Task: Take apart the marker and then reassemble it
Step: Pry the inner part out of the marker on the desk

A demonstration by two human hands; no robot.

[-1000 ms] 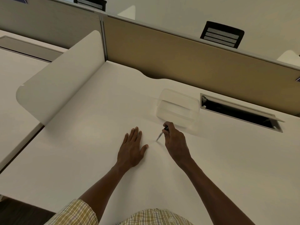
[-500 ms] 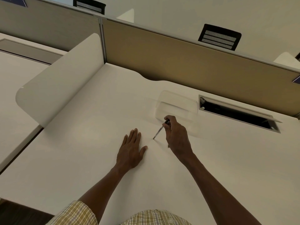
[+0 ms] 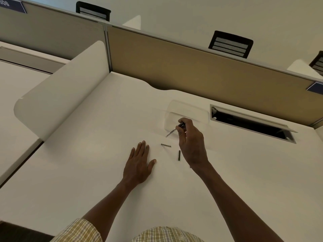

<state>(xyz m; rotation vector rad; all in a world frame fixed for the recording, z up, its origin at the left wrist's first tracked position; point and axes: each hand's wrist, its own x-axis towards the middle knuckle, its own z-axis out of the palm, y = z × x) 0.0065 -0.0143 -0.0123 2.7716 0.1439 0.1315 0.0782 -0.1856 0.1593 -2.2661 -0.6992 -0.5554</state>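
We look down at a smooth, matte white desk (image 3: 87, 172) with a wavy cut-out along its far edge. Behind it stands a tan fabric partition panel (image 3: 192, 67) with a thin metal top rail, and on the left a curved white divider (image 3: 57, 95) with rounded corners rises from the desk edge.

Our left hand (image 3: 138, 165) lies flat on the desk, palm down, fingers straight and close together, thumb spread to the side, holding nothing.

Our right hand (image 3: 192, 142) is raised just above the desk with the fingers curled. Thumb and fingertips pinch the dark upper end of a slim marker part (image 3: 174, 129), a thin rod that turns pale grey toward its pointed lower tip and slants down to the left.

Two small loose marker pieces rest on the desk between the hands. One is a short grey stick (image 3: 166, 145) lying almost level, just right of the left fingertips. The other is a short dark stick (image 3: 179, 155) lying nearly upright in the view, just beside the right hand's heel. We cannot tell which parts of the marker they are.

Beyond the right hand sits a clear plastic container (image 3: 188, 110), rectangular with rounded corners and almost invisible against the white surface. To its right is a long rectangular cable slot (image 3: 251, 124) with a metal rim and dark interior.

Checked shirt sleeves (image 3: 78, 231) in yellow and white show at the bottom edge.
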